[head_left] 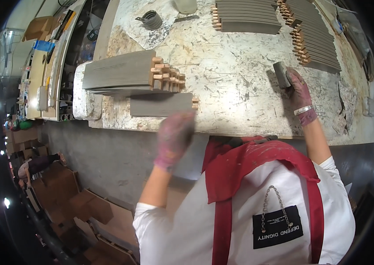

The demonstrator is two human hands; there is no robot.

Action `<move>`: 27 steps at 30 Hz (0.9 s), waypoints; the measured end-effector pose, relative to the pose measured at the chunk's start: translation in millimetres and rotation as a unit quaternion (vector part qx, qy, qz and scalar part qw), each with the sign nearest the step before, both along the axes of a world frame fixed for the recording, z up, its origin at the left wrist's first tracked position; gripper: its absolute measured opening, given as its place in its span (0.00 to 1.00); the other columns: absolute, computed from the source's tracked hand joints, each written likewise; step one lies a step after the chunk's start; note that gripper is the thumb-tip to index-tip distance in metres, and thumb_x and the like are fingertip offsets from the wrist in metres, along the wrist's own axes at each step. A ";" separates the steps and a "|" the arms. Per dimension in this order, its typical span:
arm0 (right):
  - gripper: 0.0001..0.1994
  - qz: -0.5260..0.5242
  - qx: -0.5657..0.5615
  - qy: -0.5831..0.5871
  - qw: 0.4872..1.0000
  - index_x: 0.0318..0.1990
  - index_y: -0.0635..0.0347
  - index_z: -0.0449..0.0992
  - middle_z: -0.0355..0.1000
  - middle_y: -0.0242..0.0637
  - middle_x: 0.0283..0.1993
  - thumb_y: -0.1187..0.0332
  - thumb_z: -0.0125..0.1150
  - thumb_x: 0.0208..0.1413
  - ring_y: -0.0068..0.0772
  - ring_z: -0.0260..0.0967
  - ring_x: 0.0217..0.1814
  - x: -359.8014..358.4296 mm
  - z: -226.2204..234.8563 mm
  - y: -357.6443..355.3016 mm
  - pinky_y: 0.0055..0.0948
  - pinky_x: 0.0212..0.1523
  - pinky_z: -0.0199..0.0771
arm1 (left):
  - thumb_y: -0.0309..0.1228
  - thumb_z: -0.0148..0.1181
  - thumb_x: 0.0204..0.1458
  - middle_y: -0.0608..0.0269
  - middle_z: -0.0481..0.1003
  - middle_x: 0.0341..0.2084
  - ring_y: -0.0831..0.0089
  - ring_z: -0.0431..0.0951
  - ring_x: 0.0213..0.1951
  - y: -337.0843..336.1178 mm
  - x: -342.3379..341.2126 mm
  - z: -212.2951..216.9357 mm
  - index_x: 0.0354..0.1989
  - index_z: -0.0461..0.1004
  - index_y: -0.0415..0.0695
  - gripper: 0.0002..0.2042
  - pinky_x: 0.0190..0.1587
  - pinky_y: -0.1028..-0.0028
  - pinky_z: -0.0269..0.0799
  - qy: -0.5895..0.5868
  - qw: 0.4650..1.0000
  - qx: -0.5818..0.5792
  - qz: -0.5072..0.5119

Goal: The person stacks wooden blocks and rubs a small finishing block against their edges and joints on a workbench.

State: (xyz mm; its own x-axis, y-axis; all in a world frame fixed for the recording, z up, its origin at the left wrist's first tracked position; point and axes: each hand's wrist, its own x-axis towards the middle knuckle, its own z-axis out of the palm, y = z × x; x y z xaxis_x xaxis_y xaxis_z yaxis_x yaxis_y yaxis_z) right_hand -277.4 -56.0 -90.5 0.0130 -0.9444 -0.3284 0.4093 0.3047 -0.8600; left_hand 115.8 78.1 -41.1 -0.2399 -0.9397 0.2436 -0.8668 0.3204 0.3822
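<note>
My right hand [299,90], in a stained pink glove, is wrapped round a small dark grey block [280,74] above the right part of the worktable. It looks like a sanding block, though its kind is not certain. My left hand [176,134], gloved too, is smeared by motion at the table's front edge, so its fingers cannot be read. Just beyond it lies a single grey-coated board [162,104] with a bare wooden tenon at its right end. Behind that board sits a stack of similar grey boards [118,73], their pale tenons pointing right.
More grey boards [248,17] lie in rows at the back, with another long row [317,37] at the far right. A dark round tin [151,20] stands on a stained sheet at the back left. Cardboard boxes [56,187] and a bent-over person [36,168] are at the left.
</note>
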 end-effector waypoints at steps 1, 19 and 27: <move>0.19 -0.018 0.014 -0.039 0.999 0.57 0.64 0.72 0.75 0.38 0.50 0.62 0.61 0.63 0.28 0.74 0.47 -0.8 -4.8 0.8 0.26 0.43 0.79 | 0.24 0.61 0.50 0.58 0.79 0.42 0.60 0.79 0.46 -9.9 -20.2 -12.9 0.45 0.79 0.47 0.13 0.47 0.61 0.76 0.052 0.997 -0.053 -0.030; 0.17 -0.041 0.119 -0.151 0.980 0.55 0.58 0.72 0.76 0.40 0.50 0.61 0.61 0.63 0.35 0.78 0.44 -82.3 -9.9 35.5 0.27 0.30 0.85 | 0.57 0.47 0.60 0.55 0.41 0.75 0.55 0.34 0.76 -261.8 -169.8 -67.4 0.76 0.42 0.51 0.41 0.73 0.51 0.34 -0.178 0.980 -0.041 0.085; 0.15 0.002 0.104 -0.137 0.985 0.54 0.55 0.74 0.77 0.38 0.46 0.62 0.61 0.63 0.32 0.76 0.41 -63.5 -12.2 2.4 0.28 0.33 0.82 | 0.53 0.39 0.65 0.53 0.43 0.75 0.56 0.36 0.76 -223.6 -165.9 -35.7 0.74 0.47 0.47 0.34 0.74 0.56 0.41 -0.148 0.987 -0.064 0.025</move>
State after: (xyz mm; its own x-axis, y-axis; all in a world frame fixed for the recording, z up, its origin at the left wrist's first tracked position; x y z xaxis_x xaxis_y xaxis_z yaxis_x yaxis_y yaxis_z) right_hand -340.9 -53.6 -102.7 0.1307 -0.8569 -0.4987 0.6159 0.4644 -0.6364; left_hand -50.2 -145.5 -76.8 -0.2736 -0.9178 0.2876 -0.9501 0.3045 0.0681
